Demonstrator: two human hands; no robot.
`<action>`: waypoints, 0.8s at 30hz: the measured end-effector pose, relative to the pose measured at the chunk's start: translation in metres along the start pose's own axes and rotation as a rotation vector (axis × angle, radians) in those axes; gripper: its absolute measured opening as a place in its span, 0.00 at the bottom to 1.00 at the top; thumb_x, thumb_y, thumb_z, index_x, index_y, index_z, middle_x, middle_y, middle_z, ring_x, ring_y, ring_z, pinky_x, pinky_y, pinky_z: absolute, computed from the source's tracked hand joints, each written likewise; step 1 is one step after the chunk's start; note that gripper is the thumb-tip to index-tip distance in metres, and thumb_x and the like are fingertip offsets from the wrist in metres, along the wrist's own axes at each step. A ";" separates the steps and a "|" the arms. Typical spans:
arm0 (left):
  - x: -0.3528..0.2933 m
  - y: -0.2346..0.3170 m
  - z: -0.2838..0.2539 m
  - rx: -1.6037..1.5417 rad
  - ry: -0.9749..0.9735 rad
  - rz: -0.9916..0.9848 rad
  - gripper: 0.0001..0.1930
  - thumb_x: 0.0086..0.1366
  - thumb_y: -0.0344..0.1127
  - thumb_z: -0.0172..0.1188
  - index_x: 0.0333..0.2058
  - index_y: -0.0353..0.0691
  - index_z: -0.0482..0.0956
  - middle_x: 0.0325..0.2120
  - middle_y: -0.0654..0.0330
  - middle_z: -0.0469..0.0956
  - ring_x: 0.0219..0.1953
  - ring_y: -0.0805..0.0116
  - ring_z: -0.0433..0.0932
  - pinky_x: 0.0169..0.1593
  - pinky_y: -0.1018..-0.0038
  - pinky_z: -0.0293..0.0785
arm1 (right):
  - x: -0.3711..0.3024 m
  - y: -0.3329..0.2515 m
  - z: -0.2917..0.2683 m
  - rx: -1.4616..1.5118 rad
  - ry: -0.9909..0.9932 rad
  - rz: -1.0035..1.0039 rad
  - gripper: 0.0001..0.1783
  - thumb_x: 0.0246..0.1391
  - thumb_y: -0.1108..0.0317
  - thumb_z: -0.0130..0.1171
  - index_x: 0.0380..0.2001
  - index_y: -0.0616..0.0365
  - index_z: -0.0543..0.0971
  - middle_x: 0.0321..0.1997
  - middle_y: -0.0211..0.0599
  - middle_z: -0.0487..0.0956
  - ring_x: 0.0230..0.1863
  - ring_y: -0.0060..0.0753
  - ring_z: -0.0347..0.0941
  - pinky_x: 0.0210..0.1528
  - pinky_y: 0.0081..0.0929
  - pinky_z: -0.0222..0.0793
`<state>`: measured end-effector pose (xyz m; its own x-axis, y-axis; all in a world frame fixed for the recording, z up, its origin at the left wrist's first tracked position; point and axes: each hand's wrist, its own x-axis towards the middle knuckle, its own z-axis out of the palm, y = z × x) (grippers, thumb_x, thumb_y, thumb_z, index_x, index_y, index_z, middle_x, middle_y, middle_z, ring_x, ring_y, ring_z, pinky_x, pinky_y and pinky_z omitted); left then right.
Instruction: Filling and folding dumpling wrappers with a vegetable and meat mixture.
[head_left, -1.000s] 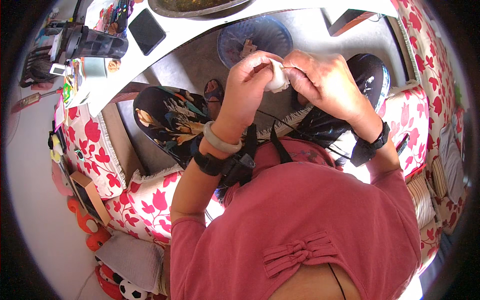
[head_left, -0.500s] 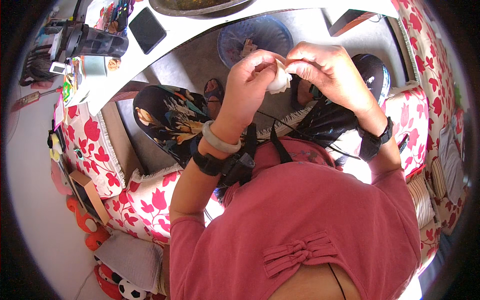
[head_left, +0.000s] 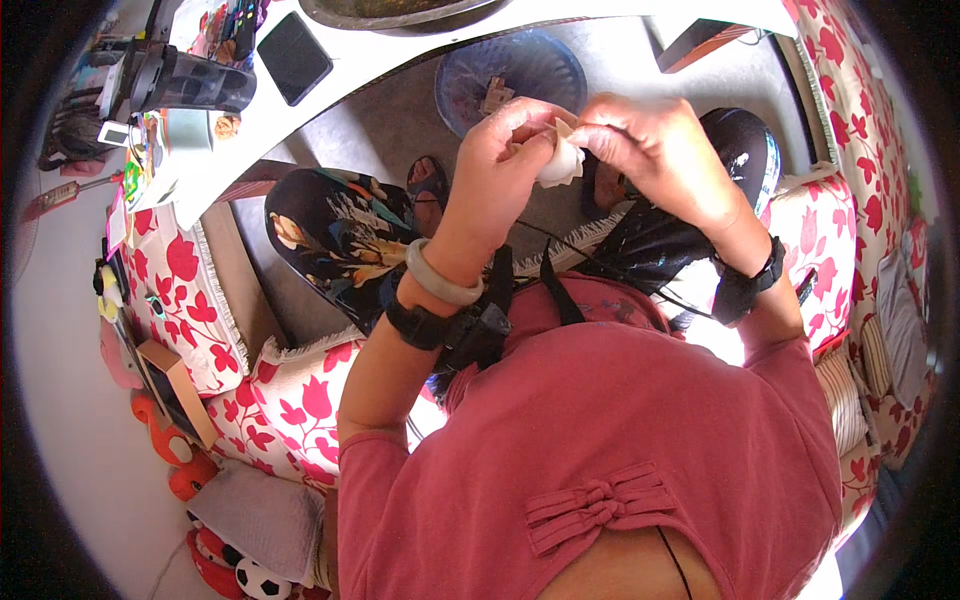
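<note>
Above the gap between my knees, a small white rounded thing with pale pointed flaps is held up; its exact kind I cannot make out. My left hand grips it from the left, thumb and fingers closed around its side. From the right my right hand pinches at one of its upper flaps, thumb against bent forefinger. Both hands nearly touch. Below and beyond them a blue plastic basket stands on the floor, with a few scraps inside.
A white table curves across the far side, bearing a dark phone, a dark clear bottle and a large round metal pan. I sit on a flower-patterned sofa. A dark cord crosses my lap.
My right hand has shifted slightly right and down, and its fingers pull at the flap. The flaps stand out more from the white thing. My left hand stays almost still.
</note>
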<state>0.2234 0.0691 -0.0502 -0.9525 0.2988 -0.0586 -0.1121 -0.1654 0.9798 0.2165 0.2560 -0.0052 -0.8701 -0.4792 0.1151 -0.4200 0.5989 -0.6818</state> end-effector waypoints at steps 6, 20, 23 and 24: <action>0.000 0.002 0.000 -0.035 -0.017 -0.025 0.10 0.61 0.25 0.50 0.40 0.33 0.77 0.31 0.60 0.79 0.34 0.76 0.77 0.39 0.80 0.74 | 0.008 0.008 -0.006 0.220 -0.020 0.043 0.08 0.58 0.67 0.56 0.32 0.61 0.79 0.24 0.41 0.76 0.27 0.32 0.74 0.34 0.27 0.69; 0.000 -0.007 -0.001 0.113 -0.025 -0.045 0.11 0.60 0.27 0.52 0.41 0.34 0.76 0.31 0.62 0.78 0.32 0.78 0.76 0.36 0.80 0.72 | 0.009 0.010 0.000 0.197 -0.092 0.008 0.06 0.54 0.68 0.58 0.29 0.59 0.78 0.24 0.42 0.76 0.26 0.41 0.75 0.31 0.33 0.69; 0.001 -0.012 -0.001 0.106 0.022 -0.052 0.11 0.60 0.27 0.53 0.41 0.34 0.76 0.31 0.62 0.78 0.32 0.78 0.76 0.35 0.80 0.72 | 0.010 0.007 0.003 0.073 -0.086 0.000 0.06 0.54 0.68 0.56 0.30 0.58 0.77 0.27 0.45 0.78 0.31 0.51 0.75 0.33 0.39 0.70; 0.001 -0.013 -0.001 0.099 0.015 -0.054 0.11 0.60 0.27 0.53 0.41 0.34 0.76 0.31 0.62 0.78 0.32 0.78 0.76 0.35 0.80 0.72 | 0.010 0.006 0.004 0.009 -0.071 -0.015 0.06 0.55 0.67 0.55 0.30 0.58 0.77 0.28 0.45 0.78 0.32 0.53 0.75 0.33 0.40 0.70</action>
<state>0.2231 0.0703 -0.0635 -0.9501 0.2902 -0.1143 -0.1359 -0.0551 0.9892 0.2062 0.2522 -0.0109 -0.8429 -0.5328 0.0743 -0.4308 0.5856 -0.6866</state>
